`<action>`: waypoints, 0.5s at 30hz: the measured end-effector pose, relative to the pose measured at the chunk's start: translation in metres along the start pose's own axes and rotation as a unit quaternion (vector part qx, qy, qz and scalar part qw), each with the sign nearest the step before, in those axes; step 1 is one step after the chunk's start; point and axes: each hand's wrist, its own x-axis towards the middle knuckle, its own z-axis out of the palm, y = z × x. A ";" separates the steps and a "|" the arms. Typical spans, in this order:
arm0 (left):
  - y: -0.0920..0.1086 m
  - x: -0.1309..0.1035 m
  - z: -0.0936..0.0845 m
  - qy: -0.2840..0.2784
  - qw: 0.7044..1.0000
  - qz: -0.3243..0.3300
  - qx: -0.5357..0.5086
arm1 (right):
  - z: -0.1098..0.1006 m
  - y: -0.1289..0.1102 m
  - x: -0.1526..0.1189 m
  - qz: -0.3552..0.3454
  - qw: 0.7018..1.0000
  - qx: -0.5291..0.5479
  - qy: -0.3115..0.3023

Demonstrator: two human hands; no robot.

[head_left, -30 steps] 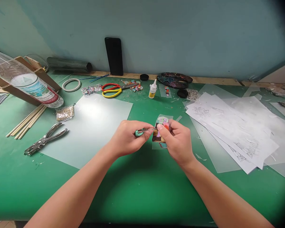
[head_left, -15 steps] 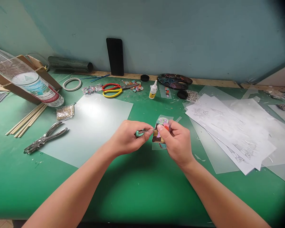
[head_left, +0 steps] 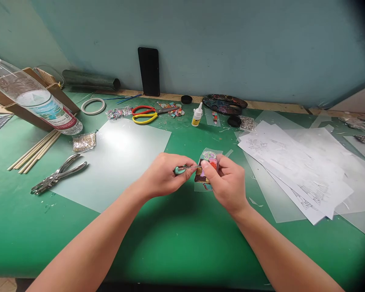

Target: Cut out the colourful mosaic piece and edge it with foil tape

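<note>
My left hand [head_left: 166,175] is closed around small green-handled scissors [head_left: 179,170], mostly hidden by the fingers. Their thin metal part points right and meets the left edge of a colourful drawn cutout [head_left: 211,157]. This cutout is on clear plastic film, whose surplus sticks out around it. My right hand [head_left: 229,182] pinches the piece, thumb on its face and fingers behind. Both hands are close together above the green table. Behind them a small white glue bottle [head_left: 197,115] with a yellow label stands upright.
Red-and-yellow-handled scissors [head_left: 144,115] lie by colourful scraps at the back. A tilted water bottle [head_left: 45,105], wooden sticks [head_left: 33,152] and a metal hole punch [head_left: 57,175] are on the left. Drawn paper sheets [head_left: 288,162] overlap on the right. A black phone [head_left: 149,72] leans against the wall.
The view has shifted very slightly. Both hands keep nearly the same pose, still holding the scissors and the cutout.
</note>
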 end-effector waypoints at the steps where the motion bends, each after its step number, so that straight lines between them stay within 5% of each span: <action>1: 0.000 0.000 0.000 -0.002 1.000 -0.001 0.005 | 0.000 0.000 0.000 0.001 1.000 0.001 -0.001; 10: -0.003 -0.002 0.006 0.020 0.999 0.001 0.043 | -0.002 0.002 0.000 0.016 1.000 0.014 0.008; 15: 0.000 -0.002 0.006 0.048 0.995 0.043 0.076 | -0.004 0.012 0.000 0.073 0.991 0.108 -0.018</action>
